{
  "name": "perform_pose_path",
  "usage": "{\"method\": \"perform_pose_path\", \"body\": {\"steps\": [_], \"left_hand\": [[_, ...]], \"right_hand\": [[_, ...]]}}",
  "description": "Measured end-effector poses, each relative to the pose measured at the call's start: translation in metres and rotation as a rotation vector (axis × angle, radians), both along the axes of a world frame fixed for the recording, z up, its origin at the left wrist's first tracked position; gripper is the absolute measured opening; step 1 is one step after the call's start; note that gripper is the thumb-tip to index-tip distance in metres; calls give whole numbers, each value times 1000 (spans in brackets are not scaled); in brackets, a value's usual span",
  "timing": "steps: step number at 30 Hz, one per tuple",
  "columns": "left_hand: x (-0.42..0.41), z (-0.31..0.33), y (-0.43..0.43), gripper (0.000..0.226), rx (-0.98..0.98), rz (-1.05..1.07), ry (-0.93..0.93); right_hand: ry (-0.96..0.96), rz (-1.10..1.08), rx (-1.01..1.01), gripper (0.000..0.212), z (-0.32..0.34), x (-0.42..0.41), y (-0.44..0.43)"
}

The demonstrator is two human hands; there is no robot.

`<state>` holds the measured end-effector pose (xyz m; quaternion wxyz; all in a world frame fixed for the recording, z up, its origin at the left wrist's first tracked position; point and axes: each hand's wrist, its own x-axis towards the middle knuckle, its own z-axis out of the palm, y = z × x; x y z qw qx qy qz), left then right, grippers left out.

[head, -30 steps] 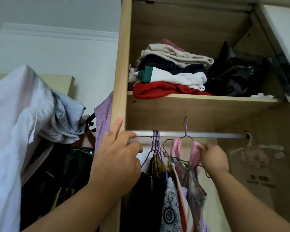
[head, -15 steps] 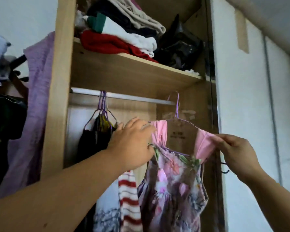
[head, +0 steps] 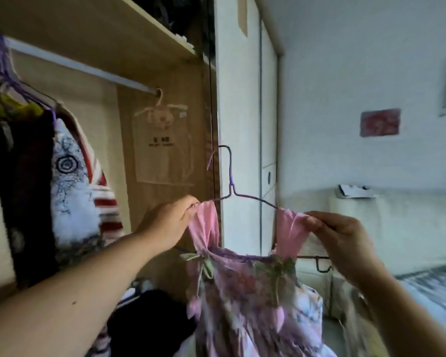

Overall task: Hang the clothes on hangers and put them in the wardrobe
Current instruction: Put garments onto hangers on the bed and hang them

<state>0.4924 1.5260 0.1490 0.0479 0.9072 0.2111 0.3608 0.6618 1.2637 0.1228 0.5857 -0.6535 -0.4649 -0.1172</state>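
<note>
The dress (head: pixel 245 292), floral with pink straps, hangs on a purple wire hanger (head: pixel 230 171) held in the air before the right edge of the wardrobe (head: pixel 186 86), its hook below and to the right of the rail (head: pixel 80 69). The left hand (head: pixel 165 225) pinches the left strap at the hanger's shoulder, and the right hand (head: pixel 345 240) pinches the right strap. Dark, patterned and striped clothes (head: pixel 67 189) hang on the rail at left. A clear bag (head: pixel 162 140) hangs at the rail's right end.

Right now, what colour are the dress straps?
Plain pink straps, over a purple floral dress; clearest in the head view.
</note>
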Motion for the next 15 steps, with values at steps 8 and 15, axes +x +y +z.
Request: {"method": "perform_pose_path", "body": {"steps": [8,15], "left_hand": [[-22,-114,-55,16,-114,-286,151],[-32,-187,-163,16,-88,-538,294]], "right_hand": [[178,-394,-219,28,-133,-110,-100],[398,-690,-393,27,-207,-215,-220]]}}
